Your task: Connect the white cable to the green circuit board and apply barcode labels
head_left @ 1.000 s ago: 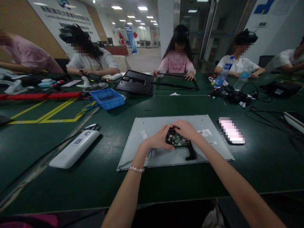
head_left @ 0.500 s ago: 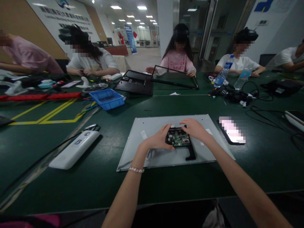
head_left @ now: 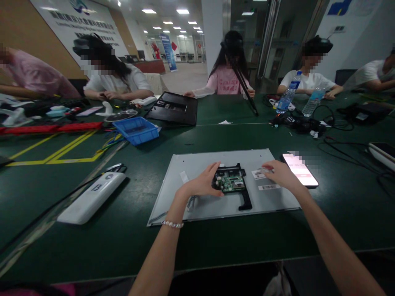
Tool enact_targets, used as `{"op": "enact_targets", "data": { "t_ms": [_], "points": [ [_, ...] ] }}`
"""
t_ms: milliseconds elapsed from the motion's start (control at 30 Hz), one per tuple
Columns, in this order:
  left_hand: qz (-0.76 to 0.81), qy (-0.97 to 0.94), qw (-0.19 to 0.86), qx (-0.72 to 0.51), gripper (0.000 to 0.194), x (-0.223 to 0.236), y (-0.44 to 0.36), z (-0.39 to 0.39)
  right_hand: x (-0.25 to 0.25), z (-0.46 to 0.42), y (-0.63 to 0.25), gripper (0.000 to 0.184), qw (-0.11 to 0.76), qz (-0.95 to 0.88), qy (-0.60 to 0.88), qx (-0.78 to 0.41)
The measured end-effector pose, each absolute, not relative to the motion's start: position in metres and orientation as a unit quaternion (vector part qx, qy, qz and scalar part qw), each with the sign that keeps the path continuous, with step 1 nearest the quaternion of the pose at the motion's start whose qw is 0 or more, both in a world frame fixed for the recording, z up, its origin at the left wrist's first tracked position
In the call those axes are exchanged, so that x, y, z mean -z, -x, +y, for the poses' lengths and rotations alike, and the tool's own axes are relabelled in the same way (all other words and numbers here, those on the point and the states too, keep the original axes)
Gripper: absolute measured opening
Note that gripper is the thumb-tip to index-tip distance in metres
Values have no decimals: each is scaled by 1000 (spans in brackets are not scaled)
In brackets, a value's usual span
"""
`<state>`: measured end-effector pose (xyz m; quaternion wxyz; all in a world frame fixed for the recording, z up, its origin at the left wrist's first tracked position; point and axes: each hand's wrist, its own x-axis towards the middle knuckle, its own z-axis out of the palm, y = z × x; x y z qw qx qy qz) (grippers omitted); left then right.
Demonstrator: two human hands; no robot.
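Observation:
A green circuit board in a black plastic frame lies on a flat pale-grey panel. A black arm of that frame reaches toward me. My left hand is closed around the board's left side, thumb at the near edge and fingers at the far one. To the right of the board, my right hand hovers over the panel beside a white label, its fingers curled to a pinch. Whatever they hold, if anything, is too small to make out. A barcode sticker sits just below that hand.
A lit phone lies right of the panel, and a white power bank with a cable left. Beyond are a blue tray, a black laptop casing and water bottles. Co-workers sit across the green table; one holds a black frame.
My right hand has left the board's far right corner and moved right, over the labels. My left hand keeps its hold. The co-worker opposite has turned the black frame edge-on.

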<state>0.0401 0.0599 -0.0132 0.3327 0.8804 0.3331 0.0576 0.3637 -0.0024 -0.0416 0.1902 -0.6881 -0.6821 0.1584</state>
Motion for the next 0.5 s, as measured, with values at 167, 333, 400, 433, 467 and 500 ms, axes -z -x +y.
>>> {"op": "enact_targets", "data": {
  "t_ms": [167, 333, 400, 433, 467, 500],
  "points": [
    [330, -880, 335, -64, 114, 14, -39, 60, 48, -2, -362, 27, 218, -661, 694, -184],
    [333, -881, 332, -59, 113, 16, -39, 61, 53, -4, -360, 23, 251, -634, 705, -196],
    [329, -883, 329, -61, 113, 17, -38, 61, 53, -5, -359, 22, 272, -625, 704, -200],
    [327, -884, 328, -64, 113, 17, -38, 61, 53, -6, -358, 21, 282, -623, 701, -202],
    [325, -885, 327, -66, 112, 17, -38, 61, 52, -7, -357, 20, 293, -622, 696, -207],
    [324, -886, 326, -67, 112, 17, -38, 61, 51, -8, -355, 20, 303, -623, 689, -214]
  ]
}}
